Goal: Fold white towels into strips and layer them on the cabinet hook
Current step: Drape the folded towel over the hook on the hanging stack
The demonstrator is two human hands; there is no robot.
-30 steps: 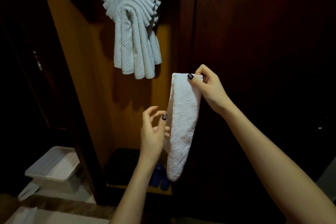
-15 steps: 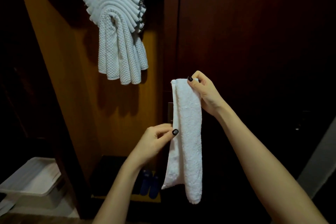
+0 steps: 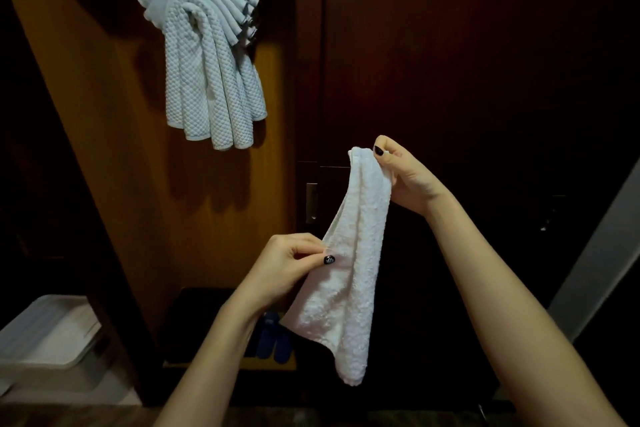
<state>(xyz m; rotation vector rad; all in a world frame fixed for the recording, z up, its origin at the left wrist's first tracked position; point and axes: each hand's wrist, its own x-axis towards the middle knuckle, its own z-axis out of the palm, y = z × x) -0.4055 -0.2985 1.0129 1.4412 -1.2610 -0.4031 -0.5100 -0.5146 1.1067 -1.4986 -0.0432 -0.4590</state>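
Seen from the head camera, the right hand (image 3: pixel 405 177) is raised in front of a dark wooden door (image 3: pixel 467 45) and pinches the top end of a white towel (image 3: pixel 349 270) between thumb and curled fingers. The towel is folded into a long narrow strip and hangs down from that grip. The left hand (image 3: pixel 291 263) is lower and to the left. Its thumb and fingers pinch the strip's left edge about halfway down and pull that edge a little to the side, so the lower half flares out wider than the top. The bottom end of the strip hangs free in the air, touching nothing. Up and to the left, inside the open cabinet, a bundle of folded towels (image 3: pixel 204 45) is draped in layers one over another, their ends hanging down side by side against the yellow-brown inner panel (image 3: pixel 104 166). Whatever they hang on is hidden under the cloth. The towel in the hands is well apart from this bundle, lower and to the right of it. A small metal plate (image 3: pixel 311 203) sits on the door edge just left of the strip. A pair of blue slippers (image 3: pixel 273 336) lies on the cabinet floor behind the left forearm. A white lidded bin (image 3: pixel 45 333) stands on the floor at the lower left.
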